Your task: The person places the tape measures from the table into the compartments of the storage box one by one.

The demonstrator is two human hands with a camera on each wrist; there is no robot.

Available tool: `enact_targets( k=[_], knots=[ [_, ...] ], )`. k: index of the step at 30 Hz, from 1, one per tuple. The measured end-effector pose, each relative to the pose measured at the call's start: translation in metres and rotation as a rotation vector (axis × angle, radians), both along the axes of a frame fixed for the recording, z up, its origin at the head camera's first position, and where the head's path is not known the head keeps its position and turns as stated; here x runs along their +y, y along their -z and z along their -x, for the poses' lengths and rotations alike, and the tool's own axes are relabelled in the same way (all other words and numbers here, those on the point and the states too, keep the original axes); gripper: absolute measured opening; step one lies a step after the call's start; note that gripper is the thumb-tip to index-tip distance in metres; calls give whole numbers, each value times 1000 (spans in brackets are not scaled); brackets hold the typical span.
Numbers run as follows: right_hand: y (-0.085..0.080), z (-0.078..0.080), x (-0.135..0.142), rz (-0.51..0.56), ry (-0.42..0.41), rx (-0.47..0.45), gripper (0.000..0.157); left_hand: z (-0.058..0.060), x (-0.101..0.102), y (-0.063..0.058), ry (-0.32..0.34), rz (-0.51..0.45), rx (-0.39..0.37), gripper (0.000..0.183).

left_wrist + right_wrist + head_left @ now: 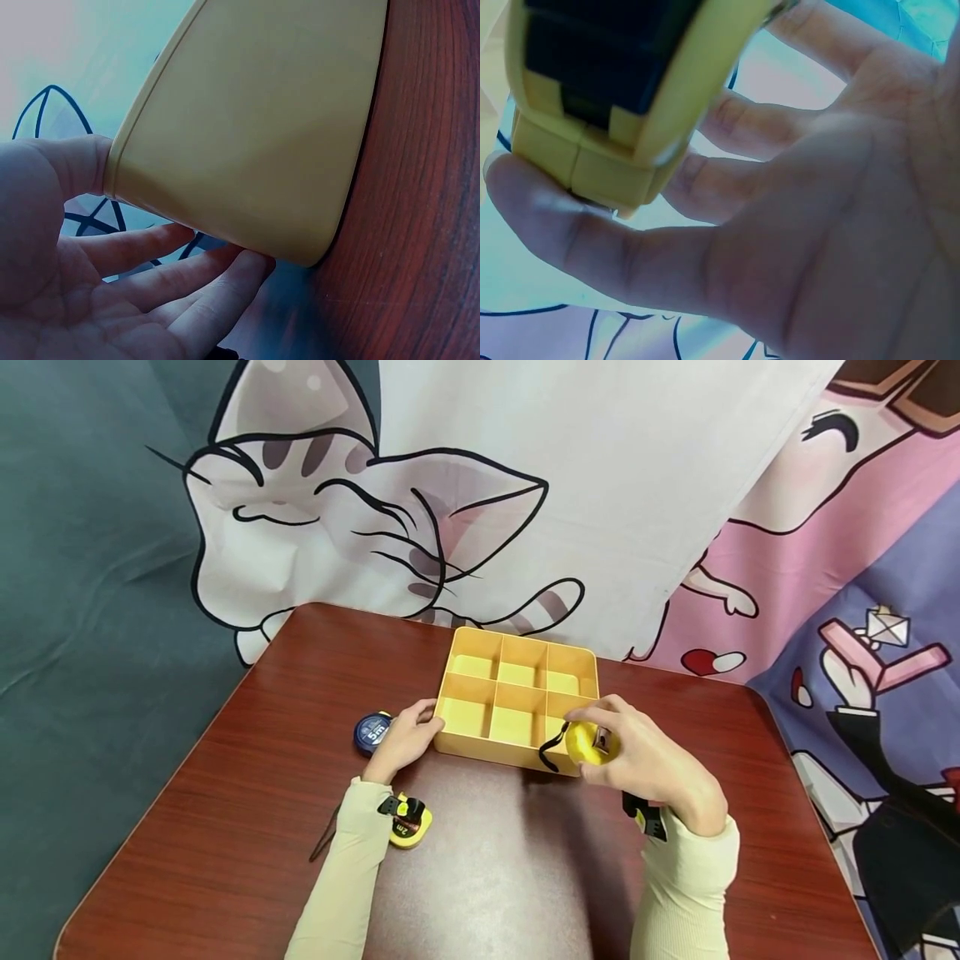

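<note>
Sleeves | right grip: tape measure | left grip: tray edge | room rightward

In head view, cannot see the right part of the blue tape measure behind the left hand, nor read the finer print on it. Cannot see also the upper part of the yellow-black tape measure under the black wrist device. Partly lost to sight around the front right compartment of the yellow box, because of the right hand. Cut by the top edge in both wrist views, and blurred in the right one, with the held tape measure
</note>
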State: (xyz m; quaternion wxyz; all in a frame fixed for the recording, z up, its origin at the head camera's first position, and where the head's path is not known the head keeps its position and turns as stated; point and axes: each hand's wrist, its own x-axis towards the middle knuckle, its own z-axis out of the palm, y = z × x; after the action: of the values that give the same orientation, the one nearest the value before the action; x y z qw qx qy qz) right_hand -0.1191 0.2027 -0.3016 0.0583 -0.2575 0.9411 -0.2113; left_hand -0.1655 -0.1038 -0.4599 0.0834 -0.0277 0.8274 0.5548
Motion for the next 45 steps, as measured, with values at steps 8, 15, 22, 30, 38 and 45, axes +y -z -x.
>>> enact_targets(
  k=[8,15,22,30,38,45],
  knots=[
    [-4,1,4,-7,15,-5,52,0,0,-1,-2,-4,-5,53],
    [-6,4,5,1,30,-22,51,1,0,1,1,0,-7,53],
    [-9,7,5,14,32,-24,51,1,0,2,-5,12,-9,52],
    [-10,7,6,1,26,-9,52,1,1,1,-9,1,-8,52],
    [-13,9,6,5,23,-6,48,1,1,1,-7,-3,-6,52],
    [-16,11,8,5,26,-13,49,0,1,0,-8,-11,-15,52]
  ],
)
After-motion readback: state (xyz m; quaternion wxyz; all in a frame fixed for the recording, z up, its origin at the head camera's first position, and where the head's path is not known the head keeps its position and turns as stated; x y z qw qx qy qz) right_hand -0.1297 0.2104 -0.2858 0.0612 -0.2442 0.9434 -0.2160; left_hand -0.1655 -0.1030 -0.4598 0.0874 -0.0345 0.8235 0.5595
